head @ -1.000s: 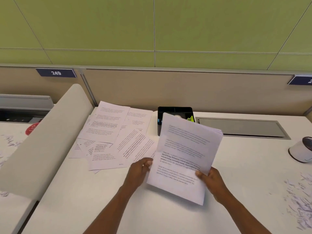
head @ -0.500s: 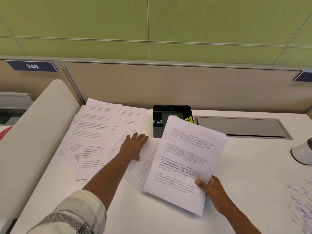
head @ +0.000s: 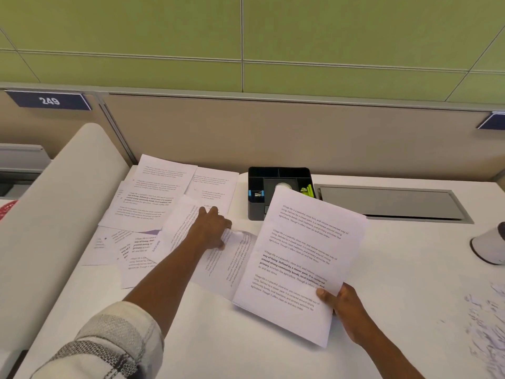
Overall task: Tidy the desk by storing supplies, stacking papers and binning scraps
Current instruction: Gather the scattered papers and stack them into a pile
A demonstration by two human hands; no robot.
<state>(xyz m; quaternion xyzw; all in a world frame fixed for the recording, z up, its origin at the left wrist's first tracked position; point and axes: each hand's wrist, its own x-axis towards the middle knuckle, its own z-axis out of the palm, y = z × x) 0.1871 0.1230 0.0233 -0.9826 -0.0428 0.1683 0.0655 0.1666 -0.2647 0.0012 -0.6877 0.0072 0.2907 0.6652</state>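
While right fingers (head: 323, 292) pinch the stack (head: 297, 258), left fingers (head: 222, 243) grip a sheet (head: 218, 265) — its edge buckling.

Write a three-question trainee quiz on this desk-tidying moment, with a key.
1. True or false: the right hand holds a stack of papers.
2. Which thing does the left hand grip? A) black organizer B) loose sheet C) white cup
3. Fill in: the paper scraps lie at the desk's ____ edge.

Key: 1 true. 2 B, the loose sheet, bent up beside the hand, while the black organizer and the white cup stand untouched. 3 right.
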